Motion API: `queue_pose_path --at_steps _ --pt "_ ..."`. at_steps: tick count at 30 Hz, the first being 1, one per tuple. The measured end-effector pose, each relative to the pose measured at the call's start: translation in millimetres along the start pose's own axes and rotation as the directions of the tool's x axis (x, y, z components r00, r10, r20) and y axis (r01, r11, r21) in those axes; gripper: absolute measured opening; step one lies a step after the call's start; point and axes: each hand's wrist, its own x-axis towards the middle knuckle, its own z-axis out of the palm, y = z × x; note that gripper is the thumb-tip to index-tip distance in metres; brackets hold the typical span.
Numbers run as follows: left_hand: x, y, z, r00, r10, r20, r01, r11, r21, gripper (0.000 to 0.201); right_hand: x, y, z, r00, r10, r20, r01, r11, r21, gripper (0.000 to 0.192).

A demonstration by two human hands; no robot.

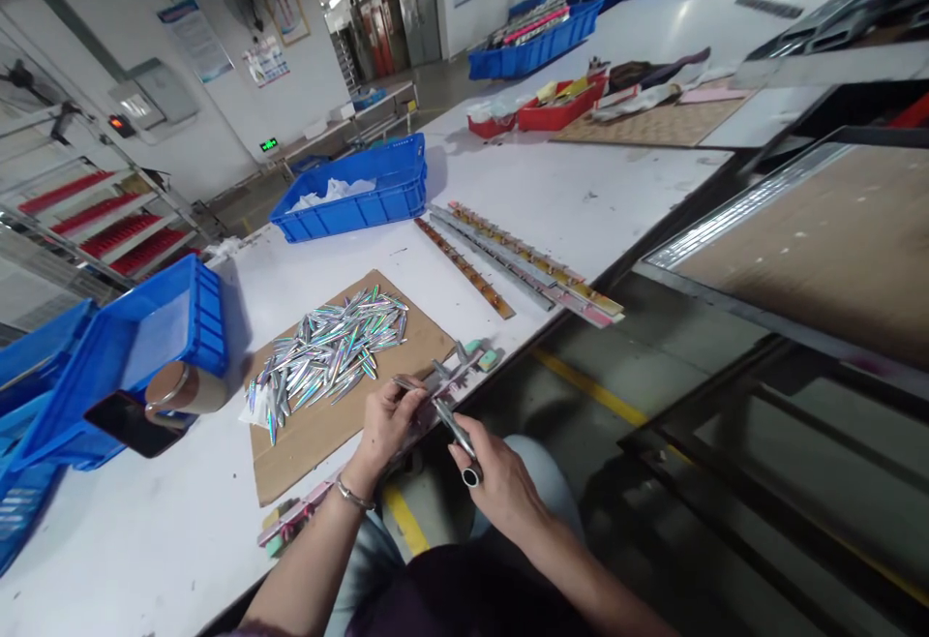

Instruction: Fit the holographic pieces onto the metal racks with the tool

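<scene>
My left hand (388,424) is closed in a pinch at a long pinkish clip bar (464,371) lying along the table's front edge. A slim silver piece (404,383) shows at its fingertips; its exact kind is unclear. In my right hand (504,482), fingers wrap round a metal rod-shaped tool (459,439) with a dark ring at its near end. Its far tip meets the bar beside my left fingers. Behind my left hand, a heap of shiny, pointed silver pieces (341,342) lies on a cardboard sheet (305,463). Both hands partly hide the bar.
More clip bars (508,259) lie beyond the cardboard. A blue crate (355,216) with white material stands behind. At the left are a brown mug (185,390), a phone (134,424) and blue crates (207,313). A framed board (820,240) stands across the gap at right.
</scene>
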Motion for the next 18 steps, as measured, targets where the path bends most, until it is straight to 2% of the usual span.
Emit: queue_pose_path --at_steps 3,5,6,7,8,9,10,11,12,13,14,18 --pt "2.9 1.6 0.0 0.997 0.068 0.028 -0.071 0.989 0.129 0.028 0.1 -0.8 -0.8 0.999 0.03 0.028 -0.032 0.998 0.06 0.037" --pt "5.8 3.8 0.2 0.988 0.124 0.087 -0.139 0.969 0.206 0.027 1.4 -3.9 0.9 0.99 0.134 0.038 -0.139 0.962 0.235 0.036" --pt "7.1 4.8 0.4 0.982 0.148 0.118 -0.172 0.957 0.232 0.027 2.6 -5.5 1.9 0.975 0.216 0.055 -0.22 0.899 0.379 0.036" --pt "8.1 5.6 0.8 0.976 0.168 0.138 -0.198 0.947 0.251 0.026 3.9 -6.7 2.9 0.945 0.311 0.1 -0.313 0.777 0.546 0.037" --pt "8.7 6.0 1.3 0.972 0.185 0.143 -0.218 0.94 0.263 0.025 5.3 -7.5 3.8 0.899 0.395 0.187 -0.405 0.59 0.699 0.038" --pt "8.8 5.9 2.0 0.97 0.201 0.137 -0.231 0.934 0.271 0.024 6.4 -7.8 4.5 0.842 0.445 0.305 -0.48 0.36 0.8 0.039" --pt "8.6 5.3 2.6 0.969 0.214 0.125 -0.241 0.93 0.278 0.024 7.0 -7.8 5.0 0.783 0.457 0.422 -0.531 0.136 0.836 0.04" --pt "8.1 4.4 3.2 0.968 0.226 0.113 -0.249 0.926 0.283 0.023 7.1 -7.6 5.4 0.737 0.448 0.506 -0.553 -0.031 0.833 0.039" --pt "7.5 3.3 3.7 0.966 0.233 0.107 -0.255 0.924 0.284 0.023 6.6 -7.4 5.9 0.714 0.438 0.546 -0.557 -0.118 0.822 0.038" --pt "7.0 2.3 4.0 0.965 0.239 0.106 -0.26 0.923 0.282 0.023 5.6 -7.2 6.2 0.716 0.441 0.541 -0.547 -0.127 0.828 0.036" --pt "6.6 1.4 4.3 0.964 0.245 0.107 -0.266 0.923 0.278 0.022 4.5 -7.2 6.6 0.738 0.457 0.496 -0.523 -0.076 0.849 0.036" --pt "6.7 0.5 4.6 0.958 0.262 0.114 -0.284 0.919 0.274 0.018 4.5 -8.2 5.5 0.863 0.431 0.263 -0.429 0.352 0.832 0.04"
